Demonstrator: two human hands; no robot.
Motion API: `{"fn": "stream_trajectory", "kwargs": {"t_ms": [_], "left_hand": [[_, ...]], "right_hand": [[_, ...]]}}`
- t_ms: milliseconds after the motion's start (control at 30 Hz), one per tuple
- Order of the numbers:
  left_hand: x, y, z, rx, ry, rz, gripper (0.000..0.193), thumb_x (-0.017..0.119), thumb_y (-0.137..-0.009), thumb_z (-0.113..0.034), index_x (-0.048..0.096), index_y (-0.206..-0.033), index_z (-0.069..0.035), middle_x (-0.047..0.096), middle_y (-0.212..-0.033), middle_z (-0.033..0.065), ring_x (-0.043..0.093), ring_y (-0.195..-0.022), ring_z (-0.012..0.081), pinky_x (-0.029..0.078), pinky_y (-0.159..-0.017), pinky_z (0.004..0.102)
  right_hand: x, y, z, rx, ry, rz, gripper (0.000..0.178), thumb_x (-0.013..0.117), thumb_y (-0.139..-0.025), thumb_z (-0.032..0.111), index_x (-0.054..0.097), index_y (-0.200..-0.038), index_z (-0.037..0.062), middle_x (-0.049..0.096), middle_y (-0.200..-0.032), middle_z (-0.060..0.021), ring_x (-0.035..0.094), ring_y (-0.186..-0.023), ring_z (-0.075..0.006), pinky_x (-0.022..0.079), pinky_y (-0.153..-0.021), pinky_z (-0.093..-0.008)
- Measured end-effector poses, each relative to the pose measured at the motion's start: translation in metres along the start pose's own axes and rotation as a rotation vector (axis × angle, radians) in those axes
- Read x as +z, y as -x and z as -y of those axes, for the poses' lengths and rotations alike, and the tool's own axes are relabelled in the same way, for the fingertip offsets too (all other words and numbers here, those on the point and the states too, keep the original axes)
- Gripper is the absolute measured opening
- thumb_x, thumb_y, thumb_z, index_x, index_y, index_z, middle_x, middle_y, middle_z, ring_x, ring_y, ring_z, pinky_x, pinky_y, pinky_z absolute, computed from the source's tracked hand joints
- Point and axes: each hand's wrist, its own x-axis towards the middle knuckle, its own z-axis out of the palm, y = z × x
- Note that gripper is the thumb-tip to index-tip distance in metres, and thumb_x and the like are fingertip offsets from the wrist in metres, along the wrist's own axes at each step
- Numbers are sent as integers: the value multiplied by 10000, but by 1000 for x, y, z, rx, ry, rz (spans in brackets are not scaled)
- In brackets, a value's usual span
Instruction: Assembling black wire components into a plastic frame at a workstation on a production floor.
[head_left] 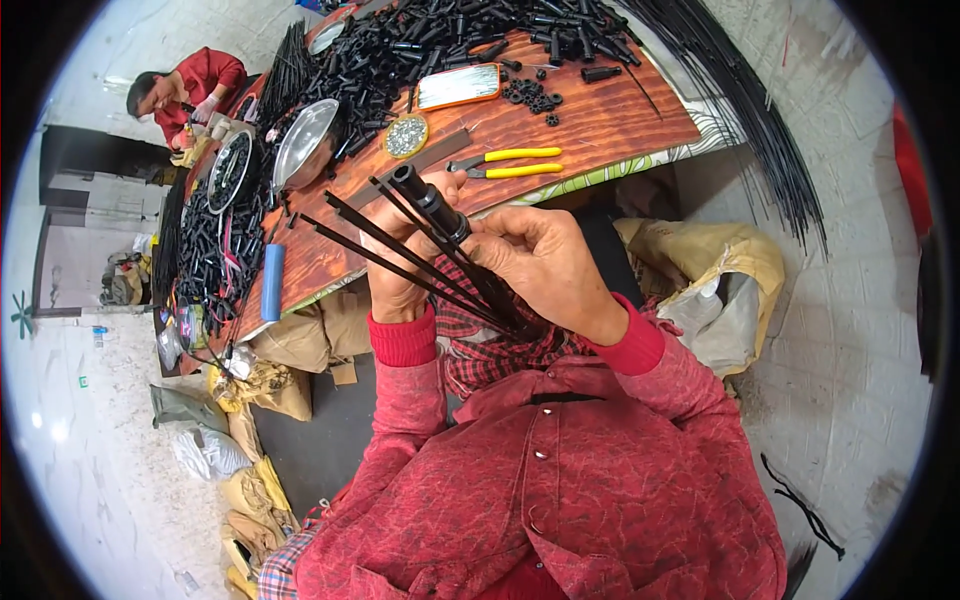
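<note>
My left hand (393,245) is closed around a black plastic tube (432,203) in front of my lap; tube and rods partly hide its fingers. The tube is tilted, with its hollow end up and ringed collars lower down. Several thin black rods (410,272) cross in front of that hand and converge below the tube. Beside the tube's lower end, my right hand (548,262) has thumb and fingers pinched together. What sits in that pinch is hidden. Just beyond my hands, pliers with yellow handles (522,162) lie at the table edge.
The wooden table (345,205) bears a heap of black tubes (430,60), a yellow dish of small metal pieces (406,136), an orange-rimmed tray (459,87), black rings (532,95) and a metal bowl (305,145). Long rods (745,90) overhang at right. A co-worker (205,85) sits far left.
</note>
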Motion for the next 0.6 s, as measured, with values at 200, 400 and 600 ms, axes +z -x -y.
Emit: {"fn": "stream_trajectory", "kwargs": {"t_ms": [200,400,600], "left_hand": [[13,-8,4,-24,297,126,336,707,-844,-336,696,-870,-2,664,-945,132,487,-1227,331,335,-1090,517],[-1,-10,4,-91,378,339,131,626,-915,-287,668,-978,-180,531,-1194,273,401,-1285,482,252,-1102,606],[-1,-15,-4,-178,364,449,111,659,-894,-279,668,-830,-189,514,-1230,227,360,-1312,478,270,-1084,616]], "right_hand": [[-1,1,-12,-24,73,107,184,676,-904,100,684,-1019,-43,661,-853,2,545,-793,-33,469,-691,-200],[0,-1,-11,-111,-30,193,187,705,-879,103,690,-1009,-31,650,-845,4,537,-791,-44,460,-694,-221],[-4,-6,-7,-120,97,381,217,730,-844,77,696,-1038,-13,676,-875,-6,574,-829,-59,469,-715,-230]]}}
